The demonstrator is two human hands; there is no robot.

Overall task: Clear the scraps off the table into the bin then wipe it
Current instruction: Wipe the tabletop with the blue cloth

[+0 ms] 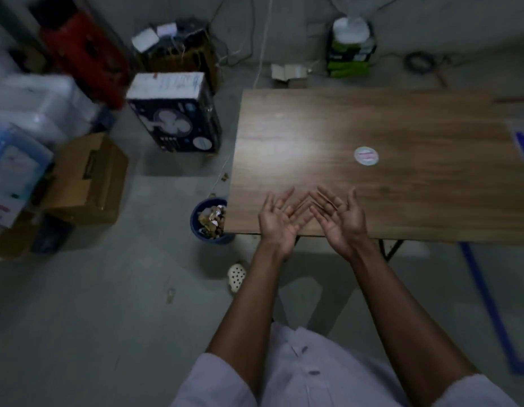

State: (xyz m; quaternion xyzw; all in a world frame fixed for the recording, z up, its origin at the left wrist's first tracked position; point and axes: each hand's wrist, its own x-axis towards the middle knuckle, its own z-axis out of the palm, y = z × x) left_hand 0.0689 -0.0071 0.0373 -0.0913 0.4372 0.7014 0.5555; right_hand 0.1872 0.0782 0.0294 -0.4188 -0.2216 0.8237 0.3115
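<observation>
Wooden table (416,118), left hand (280,218) and right hand (341,217) above it, fingers spread, holding nothing: a careless wipe could sweep the disc (366,156) off or tip the brimming bin (194,223).

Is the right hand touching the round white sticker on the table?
Apart. The head view shows bare table between the right hand and the sticker.
</observation>
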